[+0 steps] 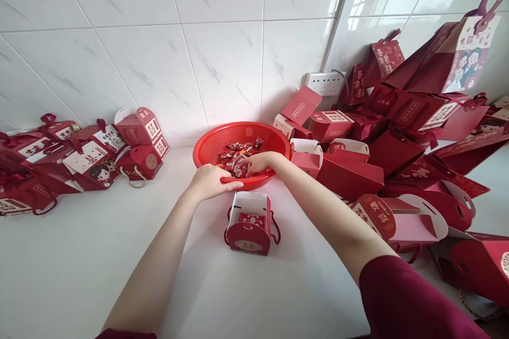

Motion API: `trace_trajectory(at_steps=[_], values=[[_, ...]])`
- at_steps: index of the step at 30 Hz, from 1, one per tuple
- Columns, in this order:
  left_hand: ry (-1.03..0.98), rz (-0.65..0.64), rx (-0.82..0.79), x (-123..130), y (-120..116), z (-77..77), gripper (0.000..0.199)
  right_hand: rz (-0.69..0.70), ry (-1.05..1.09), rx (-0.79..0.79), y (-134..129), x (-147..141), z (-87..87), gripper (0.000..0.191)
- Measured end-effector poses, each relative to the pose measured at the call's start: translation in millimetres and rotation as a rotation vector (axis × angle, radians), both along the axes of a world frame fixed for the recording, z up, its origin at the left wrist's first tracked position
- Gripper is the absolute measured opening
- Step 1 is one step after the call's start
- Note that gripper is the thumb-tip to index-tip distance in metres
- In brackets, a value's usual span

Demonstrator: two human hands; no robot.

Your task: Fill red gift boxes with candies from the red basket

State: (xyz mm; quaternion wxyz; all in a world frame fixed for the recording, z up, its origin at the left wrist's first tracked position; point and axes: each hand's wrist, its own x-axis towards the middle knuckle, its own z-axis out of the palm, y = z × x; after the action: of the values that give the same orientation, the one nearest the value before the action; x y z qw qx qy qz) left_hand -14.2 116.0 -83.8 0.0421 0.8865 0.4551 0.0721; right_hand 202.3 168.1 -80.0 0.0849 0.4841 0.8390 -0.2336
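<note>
One left hand (pixel 210 180) is gripping the near rim of a red perforated basket (pixel 242 126), which is standing on the white worktop (pixel 210 296) near the tiled wall (pixel 226 58). The right hand (pixel 263 162) is reaching inside, its fingers touching red wrapped packets (pixel 234 156); whether it is closing on any, this inspector cannot tell. Just in front, an open red box (pixel 248 238) is holding red patterned contents. Other red boxes (pixel 350 175) are crowding both sides.
</note>
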Motion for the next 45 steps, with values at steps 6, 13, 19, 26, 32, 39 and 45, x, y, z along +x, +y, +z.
trace_trajectory(at_steps=[6,13,19,26,32,39,45], values=[[0.01,-0.01,-0.005,0,0,0.4,0.061,-0.075,-0.075,-0.075,29,-6,-11.2,0.084],[-0.01,-0.012,-0.013,2,1,-0.4,0.061,-0.261,-0.196,0.014,25,-2,-22.5,0.04],[-0.025,-0.01,-0.016,2,-1,0.0,0.059,-0.252,-0.11,0.088,24,1,-24.9,0.035],[-0.078,0.009,-0.016,1,-4,-0.4,0.057,-0.362,0.188,0.255,19,4,-16.7,0.032],[-0.269,-0.016,-0.096,1,-7,4.2,0.046,-0.46,0.679,0.377,-33,19,-11.7,0.016],[-0.759,-0.001,-0.217,8,-44,47.7,0.04,-0.368,1.306,0.18,-105,21,16.6,0.026],[-1.049,-0.056,-0.299,19,-71,59.9,0.027,-0.272,1.677,-0.088,-133,7,33.1,0.03]])
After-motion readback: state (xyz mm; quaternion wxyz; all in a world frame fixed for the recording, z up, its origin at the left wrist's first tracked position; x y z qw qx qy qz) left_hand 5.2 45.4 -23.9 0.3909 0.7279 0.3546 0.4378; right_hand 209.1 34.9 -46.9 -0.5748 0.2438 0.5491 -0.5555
